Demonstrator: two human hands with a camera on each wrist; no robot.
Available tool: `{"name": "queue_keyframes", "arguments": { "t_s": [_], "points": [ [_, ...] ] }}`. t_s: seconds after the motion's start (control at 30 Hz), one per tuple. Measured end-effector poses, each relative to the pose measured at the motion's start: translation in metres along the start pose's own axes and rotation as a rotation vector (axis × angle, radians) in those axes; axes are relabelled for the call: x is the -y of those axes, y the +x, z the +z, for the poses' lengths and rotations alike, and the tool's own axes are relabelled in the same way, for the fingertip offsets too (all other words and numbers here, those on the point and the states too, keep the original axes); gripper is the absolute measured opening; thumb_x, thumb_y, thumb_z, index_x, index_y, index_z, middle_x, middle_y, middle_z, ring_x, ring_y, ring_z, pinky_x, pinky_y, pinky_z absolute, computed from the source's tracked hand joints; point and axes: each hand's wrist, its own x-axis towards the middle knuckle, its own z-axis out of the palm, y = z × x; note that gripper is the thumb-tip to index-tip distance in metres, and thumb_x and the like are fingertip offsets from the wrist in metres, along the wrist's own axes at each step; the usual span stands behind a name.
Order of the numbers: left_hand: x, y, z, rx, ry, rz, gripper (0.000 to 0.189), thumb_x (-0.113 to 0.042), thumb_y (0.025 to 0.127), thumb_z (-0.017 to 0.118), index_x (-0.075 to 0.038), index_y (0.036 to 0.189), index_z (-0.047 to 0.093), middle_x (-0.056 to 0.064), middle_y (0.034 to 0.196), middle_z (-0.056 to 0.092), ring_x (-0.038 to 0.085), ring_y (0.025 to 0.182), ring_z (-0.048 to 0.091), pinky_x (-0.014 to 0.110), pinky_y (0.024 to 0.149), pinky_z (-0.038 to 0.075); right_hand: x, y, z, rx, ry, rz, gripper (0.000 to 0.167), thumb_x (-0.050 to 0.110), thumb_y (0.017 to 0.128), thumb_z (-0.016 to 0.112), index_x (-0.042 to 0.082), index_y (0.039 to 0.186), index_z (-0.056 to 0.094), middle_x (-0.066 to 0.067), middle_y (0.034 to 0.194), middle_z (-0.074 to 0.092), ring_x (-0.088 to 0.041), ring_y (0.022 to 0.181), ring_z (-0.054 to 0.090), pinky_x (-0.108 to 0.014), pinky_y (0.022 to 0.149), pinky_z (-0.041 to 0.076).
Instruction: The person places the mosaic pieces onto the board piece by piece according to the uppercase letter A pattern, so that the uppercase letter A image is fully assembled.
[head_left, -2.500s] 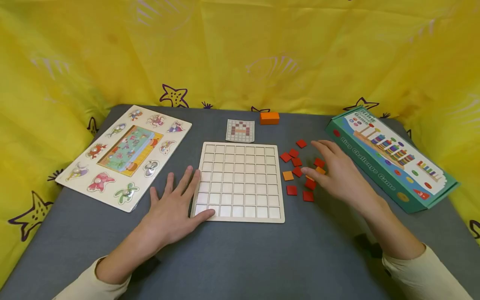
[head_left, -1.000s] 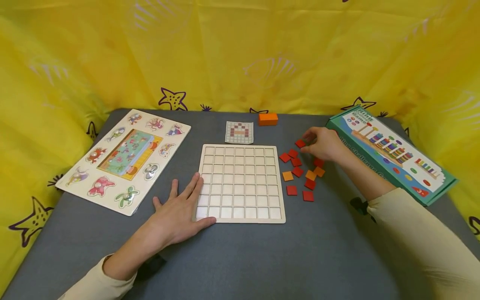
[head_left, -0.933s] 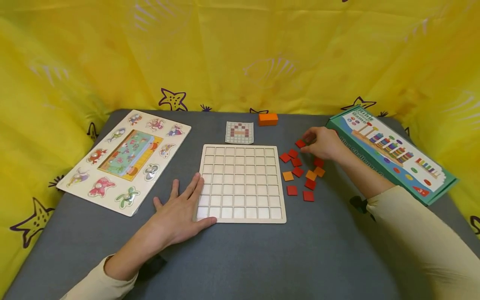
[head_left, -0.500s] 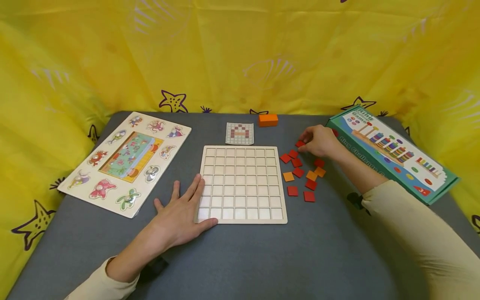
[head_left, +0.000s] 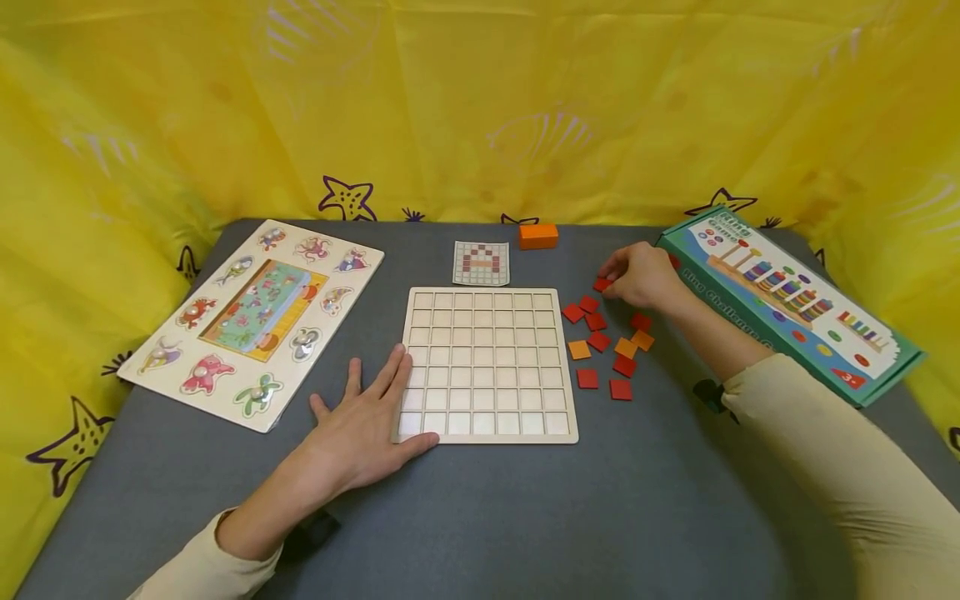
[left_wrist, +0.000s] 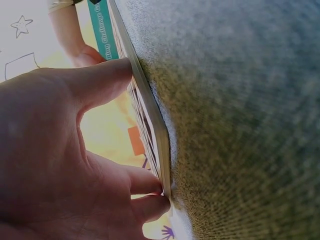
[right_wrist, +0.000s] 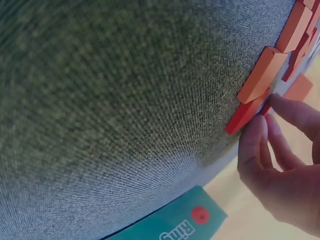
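Note:
A square wooden grid board (head_left: 491,437) lies mid-table with bare cells. My left hand (head_left: 356,433) rests at its left side, fingers spread, the thumb along the near-left corner; in the left wrist view the thumb and fingertips touch the board's rim (left_wrist: 161,145). To the right of the board, my right hand (head_left: 641,277) pinches a red square tile (head_left: 602,284) between thumb and fingertips, its far part covered by the fingers. Several loose red tiles (head_left: 620,389) and a few orange tiles (head_left: 579,349) lie between board and right forearm.
A small pattern card (head_left: 482,275) lies behind the board, with an orange block (head_left: 538,237) beside it. On the left lies a sea-animal peg puzzle (head_left: 277,408). A green game box (head_left: 738,312) stands at the right, near the right forearm. Yellow cloth (head_left: 450,108) encloses the table.
My right hand has moved from hovering over the tiles to the farthest red tile and taken hold of it between its fingertips. The left hand stays at the board's left edge.

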Motion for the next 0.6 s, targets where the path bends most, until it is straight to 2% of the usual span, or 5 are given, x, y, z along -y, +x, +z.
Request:
{"name": "queue_keyframes", "arguments": {
  "t_s": [0.2,0.37,0.6],
  "points": [
    [-0.0009,-0.0001,-0.0007,-0.005,-0.005,-0.001,0.109,-0.073,0.092,0.062,-0.013,0.169,0.013,0.004,0.177,0.006,0.061,0.154,0.008,0.096,0.093,0.015,-0.0014,-0.0014,-0.0042,-0.002,0.014,-0.007,0.027,0.010,0.087,0.079,0.003,0.113,0.078,-0.017,0.104,0.077,-0.032,0.094,0.066,-0.033,0.075,0.049],
    [-0.0014,-0.0001,-0.0006,-0.006,-0.004,0.002,0.110,-0.073,0.092,0.061,-0.014,0.169,0.011,0.003,0.177,0.005,0.061,0.154,0.007,0.097,0.093,0.014,-0.0026,-0.0028,-0.0078,0.017,0.081,0.018,0.029,0.009,0.087,0.080,0.004,0.115,0.079,-0.017,0.108,0.077,-0.030,0.093,0.066,-0.029,0.068,0.050],
    [-0.0016,-0.0004,-0.0003,-0.007,-0.009,-0.001,0.109,-0.073,0.091,0.062,-0.013,0.169,0.013,0.004,0.177,0.007,0.061,0.154,0.007,0.097,0.093,0.014,0.0004,-0.0058,-0.0077,0.019,0.160,0.016,0.030,0.008,0.087,0.081,0.003,0.117,0.079,-0.017,0.108,0.077,-0.028,0.093,0.066,-0.028,0.068,0.051]
  ]
}}
